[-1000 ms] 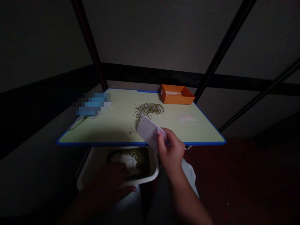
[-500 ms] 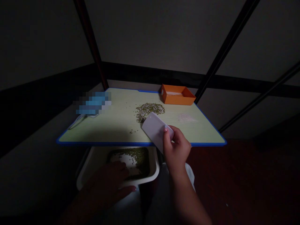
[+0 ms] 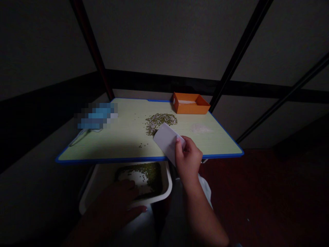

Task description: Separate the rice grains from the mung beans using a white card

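My right hand grips a flat white scraper, thumb on top. Its far edge touches the near side of a spread heap of small green beans mixed with white grains on the pale table. Below the table's front edge is a white basin with many green beans along its far and right sides. In shadow, my left hand holds the basin's near rim, fingers inside and thumb outside. A few loose beans lie left of the scraper.
An orange box with something white in it stands at the table's back right. In front of it lies a thin patch of white grains. A blurred-out blue item with a white cord sits at left. Walls rise behind the table.
The whole view has shifted slightly, so the table and its things appear a little further left. Both hands keep their grips, and the scraper stays at the heap's near edge.
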Action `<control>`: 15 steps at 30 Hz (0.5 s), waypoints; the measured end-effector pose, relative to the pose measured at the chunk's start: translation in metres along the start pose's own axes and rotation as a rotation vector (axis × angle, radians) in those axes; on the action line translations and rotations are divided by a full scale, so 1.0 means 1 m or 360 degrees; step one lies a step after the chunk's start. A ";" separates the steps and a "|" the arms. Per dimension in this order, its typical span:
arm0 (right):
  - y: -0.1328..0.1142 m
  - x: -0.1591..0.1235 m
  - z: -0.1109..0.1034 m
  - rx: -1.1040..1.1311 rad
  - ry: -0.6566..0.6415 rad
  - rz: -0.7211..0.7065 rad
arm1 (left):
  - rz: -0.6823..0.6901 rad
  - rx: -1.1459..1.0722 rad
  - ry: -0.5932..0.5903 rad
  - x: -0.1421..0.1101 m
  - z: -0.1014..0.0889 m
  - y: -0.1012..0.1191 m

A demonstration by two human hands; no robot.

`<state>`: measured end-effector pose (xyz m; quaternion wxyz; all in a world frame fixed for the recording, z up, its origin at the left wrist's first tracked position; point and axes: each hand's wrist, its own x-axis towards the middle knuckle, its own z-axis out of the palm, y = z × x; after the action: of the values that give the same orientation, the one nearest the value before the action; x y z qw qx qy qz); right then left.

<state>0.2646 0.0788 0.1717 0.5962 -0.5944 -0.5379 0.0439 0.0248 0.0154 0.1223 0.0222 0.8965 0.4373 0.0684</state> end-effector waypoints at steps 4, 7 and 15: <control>0.010 0.009 -0.009 -0.0098 0.0100 0.0072 | -0.0023 0.0009 -0.0012 -0.001 -0.003 0.001; 0.021 0.018 -0.016 -0.0168 0.0194 0.0102 | -0.0047 0.0016 -0.0030 -0.001 -0.001 -0.002; 0.052 0.046 -0.029 -0.0451 0.0460 0.0175 | -0.0139 0.0019 -0.0060 0.000 0.007 -0.007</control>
<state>0.3342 0.1062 0.1681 0.5742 -0.7010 -0.4142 -0.0855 0.0197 0.0198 0.1150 0.0280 0.8778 0.4758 0.0478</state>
